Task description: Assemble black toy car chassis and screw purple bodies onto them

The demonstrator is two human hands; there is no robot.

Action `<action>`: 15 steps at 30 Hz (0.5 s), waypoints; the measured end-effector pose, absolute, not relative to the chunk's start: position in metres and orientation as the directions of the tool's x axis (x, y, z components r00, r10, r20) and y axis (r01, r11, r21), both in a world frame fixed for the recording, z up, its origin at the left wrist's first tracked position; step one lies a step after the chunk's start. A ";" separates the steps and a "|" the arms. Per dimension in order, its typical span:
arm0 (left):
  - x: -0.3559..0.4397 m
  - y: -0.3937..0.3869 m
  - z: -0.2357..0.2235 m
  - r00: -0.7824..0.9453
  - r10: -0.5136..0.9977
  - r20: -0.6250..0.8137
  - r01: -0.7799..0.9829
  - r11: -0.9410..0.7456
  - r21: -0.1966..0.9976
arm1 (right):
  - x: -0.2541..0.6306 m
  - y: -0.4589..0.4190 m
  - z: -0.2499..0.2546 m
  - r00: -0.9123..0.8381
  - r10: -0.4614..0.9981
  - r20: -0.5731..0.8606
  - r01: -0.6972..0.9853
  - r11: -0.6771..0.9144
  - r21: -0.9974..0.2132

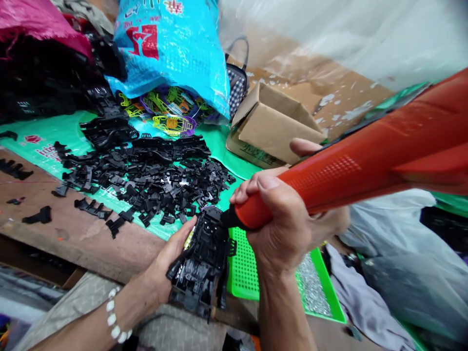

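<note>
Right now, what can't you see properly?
Head view:
Far end of the orange tool: cut off by the right edge.
Most fingers of the left hand: hidden by the black part.
Bottom of the cardboard box: hidden by its walls.
Silver bits in the green basket: too small to tell apart; the right hand hides part of the basket.

close head view, forward and down

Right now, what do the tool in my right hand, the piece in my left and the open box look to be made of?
Orange-red tool: probably hard plastic, satin, judging by its even color and soft sheen; its black tip could be rubber or plastic.
Black piece: likely molded plastic, given the fine recesses and dull shine.
Open box: cardboard, matte brown, with folded flaps.
</note>
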State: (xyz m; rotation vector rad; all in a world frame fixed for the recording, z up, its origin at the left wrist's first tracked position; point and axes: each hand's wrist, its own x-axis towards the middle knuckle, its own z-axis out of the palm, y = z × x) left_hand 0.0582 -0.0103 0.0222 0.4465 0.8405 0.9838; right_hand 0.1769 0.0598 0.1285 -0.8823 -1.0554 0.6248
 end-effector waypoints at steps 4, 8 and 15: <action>0.061 -0.009 0.015 0.230 0.902 -0.365 -0.536 0.430 0.727 | 0.175 0.059 0.125 0.370 0.793 0.485 0.016 0.516 -0.856; 0.058 -0.014 0.007 0.262 0.923 -0.281 -0.531 0.381 0.757 | 0.175 0.060 0.123 0.371 0.789 0.489 0.005 0.525 -0.851; 0.043 -0.023 0.002 0.382 0.908 -0.169 -0.382 0.322 0.866 | 0.177 0.057 0.120 0.351 0.789 0.504 0.038 0.526 -0.849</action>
